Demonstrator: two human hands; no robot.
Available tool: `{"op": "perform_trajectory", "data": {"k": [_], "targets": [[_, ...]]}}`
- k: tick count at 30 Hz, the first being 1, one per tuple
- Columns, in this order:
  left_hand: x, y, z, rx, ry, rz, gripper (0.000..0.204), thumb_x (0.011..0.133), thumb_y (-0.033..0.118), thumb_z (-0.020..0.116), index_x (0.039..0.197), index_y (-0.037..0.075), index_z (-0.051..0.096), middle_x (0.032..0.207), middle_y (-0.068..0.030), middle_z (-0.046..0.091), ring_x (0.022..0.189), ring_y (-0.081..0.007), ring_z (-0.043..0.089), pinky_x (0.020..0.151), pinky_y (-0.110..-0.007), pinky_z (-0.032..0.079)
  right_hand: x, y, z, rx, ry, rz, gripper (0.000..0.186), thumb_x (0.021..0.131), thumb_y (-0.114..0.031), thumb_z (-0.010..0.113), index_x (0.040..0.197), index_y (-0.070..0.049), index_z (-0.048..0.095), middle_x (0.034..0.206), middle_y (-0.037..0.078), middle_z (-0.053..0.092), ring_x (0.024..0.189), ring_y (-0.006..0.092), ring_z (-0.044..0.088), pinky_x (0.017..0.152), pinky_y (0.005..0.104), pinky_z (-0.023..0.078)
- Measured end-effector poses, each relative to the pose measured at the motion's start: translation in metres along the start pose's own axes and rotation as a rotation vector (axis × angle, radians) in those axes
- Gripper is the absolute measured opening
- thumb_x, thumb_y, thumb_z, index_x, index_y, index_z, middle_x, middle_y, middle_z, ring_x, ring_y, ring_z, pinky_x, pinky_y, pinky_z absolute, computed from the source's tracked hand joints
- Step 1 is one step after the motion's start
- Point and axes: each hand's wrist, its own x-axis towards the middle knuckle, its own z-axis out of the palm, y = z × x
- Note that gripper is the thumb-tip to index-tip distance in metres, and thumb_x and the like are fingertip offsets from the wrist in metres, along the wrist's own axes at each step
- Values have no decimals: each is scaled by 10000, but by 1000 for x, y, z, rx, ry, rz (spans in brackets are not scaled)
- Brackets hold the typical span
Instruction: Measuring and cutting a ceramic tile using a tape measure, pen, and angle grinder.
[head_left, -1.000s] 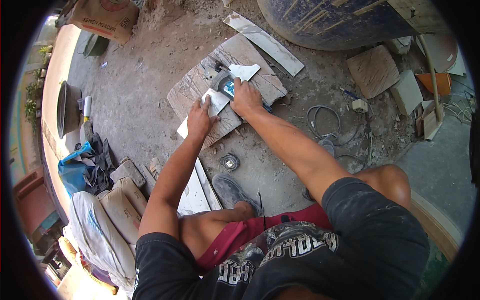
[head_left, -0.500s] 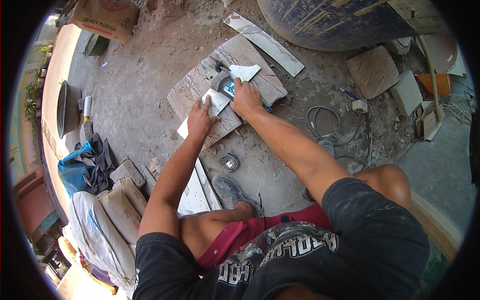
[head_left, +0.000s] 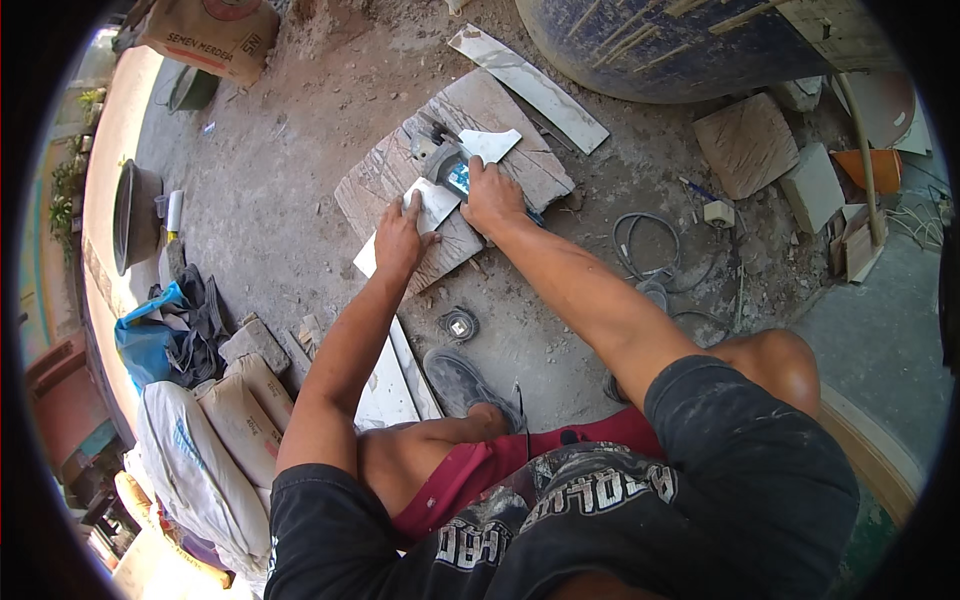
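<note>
My right hand (head_left: pixel 493 200) is closed around the body of an angle grinder (head_left: pixel 457 177), blue-labelled with a grey metal head. The grinder lies across a white tile piece (head_left: pixel 490 144) with a jagged outline. My left hand (head_left: pixel 400 238) rests on the near part of the white tile, its fingers stretched out and its thumb apart. Under the tile sits a thick, rough stone-like slab (head_left: pixel 385 180), scored with many cut lines. The grinder and my right hand hide the middle of the tile; the disc's contact with it cannot be made out.
Beyond the slab lies a long white tile strip (head_left: pixel 530 85). A tape measure (head_left: pixel 460 324) sits near my shoe (head_left: pixel 465 380), with more tile strips (head_left: pixel 388 390) beside it. A grey cable (head_left: pixel 640 245) loops at right. Cement bags (head_left: pixel 240 420) and a black bucket (head_left: pixel 138 218) stand at left.
</note>
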Motion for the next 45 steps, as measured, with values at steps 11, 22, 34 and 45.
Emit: {"op": "perform_trajectory", "data": {"k": [11,22,34,45], "targets": [[0,0,1,5,9,9,961,729,380,869,1540,144,412,1466,-238,488,1329,-400,497,1109,-440,423,-1,2,-1,5,-10,3,595,873,-167,660,1398,-16,424,1221,233,606,1109,397,655,933,479,543],[0,0,1,9,11,4,965,719,380,873,1538,148,418,1483,-244,479,1339,-405,496,1112,-441,423,-3,2,-1,-3,-18,7,595,871,-166,665,1396,-21,424,1230,224,606,1120,391,652,934,483,544],[0,0,0,15,1,6,964,731,374,867,1545,137,408,1487,-253,474,1343,-409,493,1120,-438,414,-7,4,-1,2,-28,16,620,861,-188,694,1391,-30,415,1220,216,609,1122,387,651,943,477,544],[0,0,-1,1,0,0,956,731,370,868,1541,134,418,1495,-256,467,1349,-413,490,1126,-439,410,-11,7,0,-3,-40,18,640,855,-197,702,1396,-29,404,1215,218,607,1113,381,657,936,477,546]]}}
